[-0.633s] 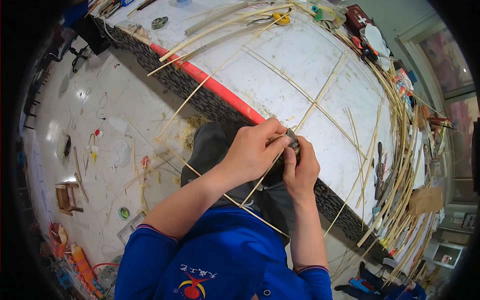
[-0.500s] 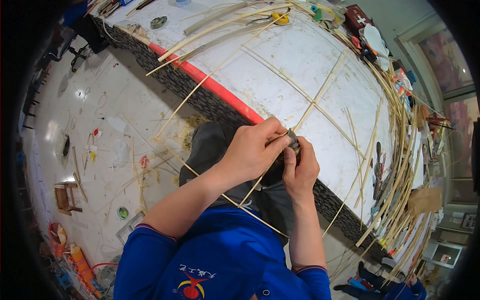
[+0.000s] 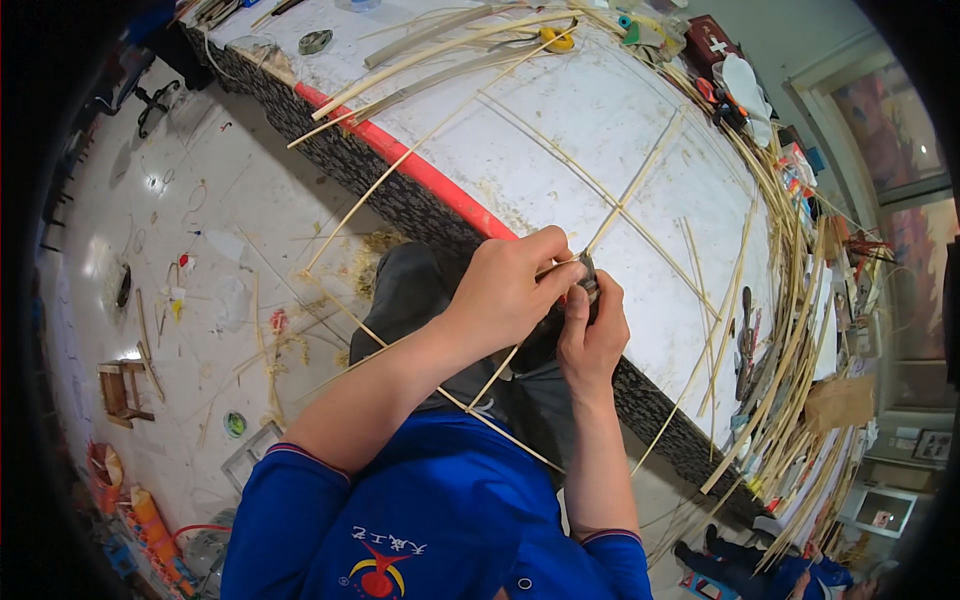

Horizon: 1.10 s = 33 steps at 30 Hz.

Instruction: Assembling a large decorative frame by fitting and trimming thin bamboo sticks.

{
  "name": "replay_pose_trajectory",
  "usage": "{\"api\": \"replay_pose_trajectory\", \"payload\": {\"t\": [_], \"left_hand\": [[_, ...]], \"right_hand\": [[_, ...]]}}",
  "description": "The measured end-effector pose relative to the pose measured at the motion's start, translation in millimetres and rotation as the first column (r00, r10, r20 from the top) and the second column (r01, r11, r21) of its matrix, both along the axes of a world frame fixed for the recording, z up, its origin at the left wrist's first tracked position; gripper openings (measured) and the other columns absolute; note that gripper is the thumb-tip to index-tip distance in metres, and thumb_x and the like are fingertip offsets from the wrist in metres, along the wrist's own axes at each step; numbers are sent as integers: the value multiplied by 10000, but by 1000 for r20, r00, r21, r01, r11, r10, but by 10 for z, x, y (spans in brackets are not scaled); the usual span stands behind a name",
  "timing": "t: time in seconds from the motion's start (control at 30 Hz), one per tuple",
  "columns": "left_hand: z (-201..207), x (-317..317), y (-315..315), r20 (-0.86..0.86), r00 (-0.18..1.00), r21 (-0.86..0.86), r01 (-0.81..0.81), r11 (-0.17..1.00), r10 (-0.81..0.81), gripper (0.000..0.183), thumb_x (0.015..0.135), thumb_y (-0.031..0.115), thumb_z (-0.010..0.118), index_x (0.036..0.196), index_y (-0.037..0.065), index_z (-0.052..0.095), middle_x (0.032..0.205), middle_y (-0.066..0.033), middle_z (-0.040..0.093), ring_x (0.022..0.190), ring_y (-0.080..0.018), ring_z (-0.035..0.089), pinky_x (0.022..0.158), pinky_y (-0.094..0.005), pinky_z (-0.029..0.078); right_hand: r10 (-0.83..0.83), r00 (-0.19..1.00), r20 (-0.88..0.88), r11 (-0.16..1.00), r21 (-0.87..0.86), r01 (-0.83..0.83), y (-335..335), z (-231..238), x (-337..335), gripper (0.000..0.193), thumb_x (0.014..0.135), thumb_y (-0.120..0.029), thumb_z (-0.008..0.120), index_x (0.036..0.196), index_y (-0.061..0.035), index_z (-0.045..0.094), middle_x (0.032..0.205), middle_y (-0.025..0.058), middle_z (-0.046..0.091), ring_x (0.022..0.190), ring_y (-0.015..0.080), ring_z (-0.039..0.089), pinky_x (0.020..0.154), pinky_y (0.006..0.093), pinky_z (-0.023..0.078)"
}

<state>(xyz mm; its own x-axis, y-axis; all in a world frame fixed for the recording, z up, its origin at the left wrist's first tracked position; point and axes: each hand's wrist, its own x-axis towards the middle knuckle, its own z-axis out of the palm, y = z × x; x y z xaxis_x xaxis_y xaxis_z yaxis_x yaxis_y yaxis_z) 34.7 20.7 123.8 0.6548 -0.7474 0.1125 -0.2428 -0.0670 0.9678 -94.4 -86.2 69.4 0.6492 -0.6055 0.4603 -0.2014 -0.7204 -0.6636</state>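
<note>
A frame of thin bamboo strips (image 3: 640,172) reaches from the table across my lap, with crossed strips on the table. Over the table's near edge my two hands meet at its middle strip. My left hand (image 3: 520,278) is closed, its thumb and fingertips pinching at the strip. In my closed right hand (image 3: 594,338) sits a small dark grey object (image 3: 588,278), possibly a tape roll; the fingers hide most of it. Below my hands the middle strip meets a cross strip (image 3: 425,381) in front of my blue shirt.
The white-topped table (image 3: 480,130) has a red strip (image 3: 420,175) along part of its edge. Long bamboo strips (image 3: 800,350) pile up at its right side. Yellow-handled scissors (image 3: 556,39) lie at the far side. A small wooden stool (image 3: 125,392) stands on the littered floor at left.
The whole view has shifted slightly. The dark object has turned a little between my fingers, and its pointed end shows less. Both hands stay together at the strip.
</note>
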Motion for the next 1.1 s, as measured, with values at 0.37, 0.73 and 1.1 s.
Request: {"api": "replay_pose_trajectory", "payload": {"t": [0.37,0.73,1.1], "left_hand": [[50,-62,108,84,996,-134,18,991,-7,129,1021,131,661,1025,2,656,763,-131,652,662,-176,620,630,-330,497],[33,-32,207,-121,987,-100,93,991,-104,169,1044,67,571,1166,-37,623,928,-107,723,841,-138,698,767,-320,560],[64,-48,232,-76,994,-106,71,992,-79,165,1003,83,698,1104,-38,652,861,-126,726,819,-91,678,718,-294,555]], "right_hand": [[43,995,87,998,41,-47,-163,99,-130,319,1050,-227,625,1255,16,600,971,150,666,796,243,645,736,344,526],[214,975,67,976,-51,-210,-12,184,-30,275,980,-148,688,1212,-13,630,902,156,629,713,309,638,645,381,514],[143,989,24,988,-65,-141,24,167,-59,283,969,-172,720,1191,-19,634,877,159,620,703,334,632,623,396,512]]}}
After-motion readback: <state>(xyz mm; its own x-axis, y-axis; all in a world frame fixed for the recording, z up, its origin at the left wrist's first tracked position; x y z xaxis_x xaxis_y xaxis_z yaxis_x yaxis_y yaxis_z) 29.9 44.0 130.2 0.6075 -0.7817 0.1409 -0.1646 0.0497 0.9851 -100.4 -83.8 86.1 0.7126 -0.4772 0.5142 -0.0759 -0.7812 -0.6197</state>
